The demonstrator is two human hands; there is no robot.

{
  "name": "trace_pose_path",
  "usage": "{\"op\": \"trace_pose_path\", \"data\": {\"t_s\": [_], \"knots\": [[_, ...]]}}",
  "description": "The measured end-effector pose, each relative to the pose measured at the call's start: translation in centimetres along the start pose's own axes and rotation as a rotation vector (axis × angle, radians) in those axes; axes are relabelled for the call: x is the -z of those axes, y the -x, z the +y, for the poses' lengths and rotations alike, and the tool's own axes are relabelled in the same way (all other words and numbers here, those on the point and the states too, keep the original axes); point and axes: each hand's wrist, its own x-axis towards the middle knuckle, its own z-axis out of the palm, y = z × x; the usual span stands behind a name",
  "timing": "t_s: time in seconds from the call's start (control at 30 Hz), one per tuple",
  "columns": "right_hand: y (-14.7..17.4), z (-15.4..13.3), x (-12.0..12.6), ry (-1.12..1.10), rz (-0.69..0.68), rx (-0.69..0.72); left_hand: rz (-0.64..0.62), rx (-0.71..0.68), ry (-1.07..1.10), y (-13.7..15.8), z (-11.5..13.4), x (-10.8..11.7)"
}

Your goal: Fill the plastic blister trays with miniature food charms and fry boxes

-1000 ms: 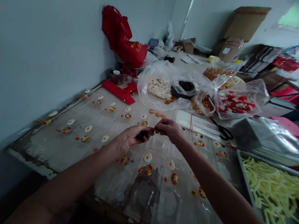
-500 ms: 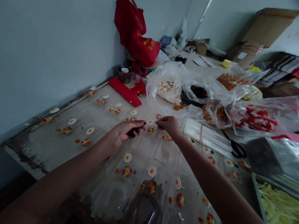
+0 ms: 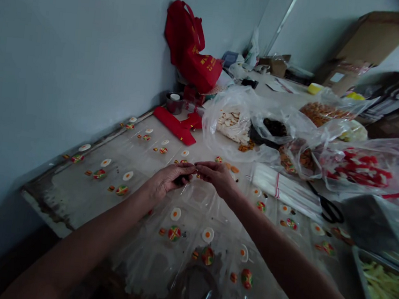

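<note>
Left of the flat bundle of clear plastic sleeves (image 3: pixel 294 195), tied with one red band, two bare hands meet fingertip to fingertip. The left hand (image 3: pixel 173 177) curls its fingers around small dark pieces (image 3: pixel 182 180), too shadowed to count. The right hand (image 3: pixel 218 175) has thumb and fingertips closed together against the left's tips; whatever is pinched there is too small to tell.

Beyond the bundle stand at least five clear plastic bags (image 3: pixel 208 138), their contents whitish slices, dark pieces, brownish pieces, red-and-white pieces and, farthest, orange-brown pieces. One pair of black-handled scissors (image 3: pixel 333 211) lies at its right end. On the table nearer the wearer than the bundle, the front row shows three white-and-orange egg-shaped pieces (image 3: pixel 208 235) and four red-and-green rounds (image 3: pixel 174 233).

Yellow writing on the red cloth bag (image 3: pixel 194 59), far left of the bundle, is illegible, as is the white label (image 3: pixel 337 77) on a brown cardboard box (image 3: pixel 349 79) behind it.

The right forearm (image 3: pixel 275 239) hides part of the table; the metal tray (image 3: pixel 364 287) of pale yellow strips (image 3: pixel 385 292), right of the bundle, is cut off.
</note>
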Motion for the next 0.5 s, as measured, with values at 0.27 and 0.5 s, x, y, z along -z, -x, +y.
{"op": "trace_pose_path", "data": {"t_s": [0.27,0.5], "knots": [[-3.4,-0.2,-0.5,0.207,0.107,0.056,0.137,0.019,0.125,0.8,1.4,1.2],[-9.2,0.9,-0.2,0.909,0.163,0.272,0.163,-0.102,0.339,1.4,4.7,3.6]]}}
